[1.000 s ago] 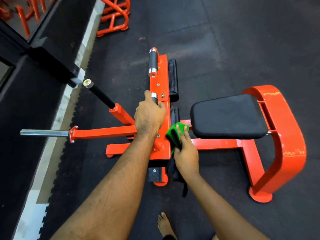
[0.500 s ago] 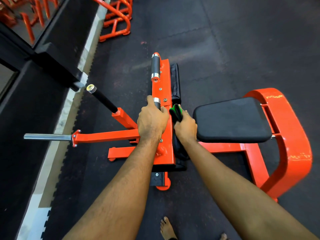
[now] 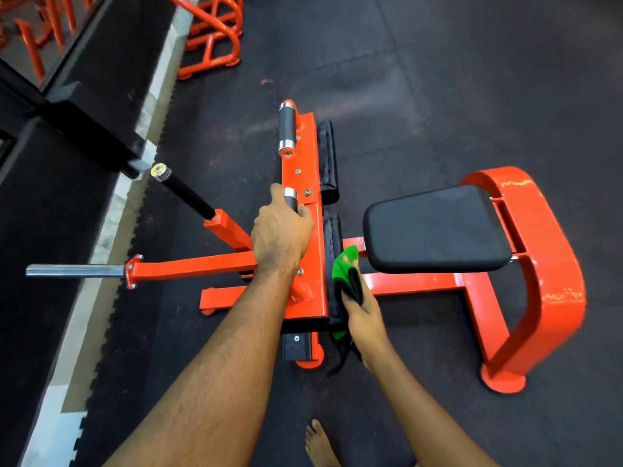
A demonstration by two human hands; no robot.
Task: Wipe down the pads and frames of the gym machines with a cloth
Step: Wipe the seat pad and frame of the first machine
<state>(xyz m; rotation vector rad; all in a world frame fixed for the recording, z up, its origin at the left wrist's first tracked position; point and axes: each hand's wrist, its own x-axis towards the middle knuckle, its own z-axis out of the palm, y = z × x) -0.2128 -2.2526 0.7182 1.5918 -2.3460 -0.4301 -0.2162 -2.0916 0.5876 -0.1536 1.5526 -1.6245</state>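
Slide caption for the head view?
Left hand grips the black handle while right hand holds a green cloth against the black pad.

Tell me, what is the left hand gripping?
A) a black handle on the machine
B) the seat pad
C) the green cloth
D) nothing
A: the left hand curls round the handle, while the right hand holds the cloth.

The left hand [image 3: 281, 235] gripped the near black handle [image 3: 291, 202] on the orange machine frame [image 3: 306, 251]. The right hand [image 3: 364, 315] held a green-and-black cloth [image 3: 344, 266] against the near knee pad [image 3: 332, 234], just beside the black seat pad [image 3: 435, 227]. A bare foot [image 3: 320, 444] stood on the rubber floor [image 3: 438, 79].
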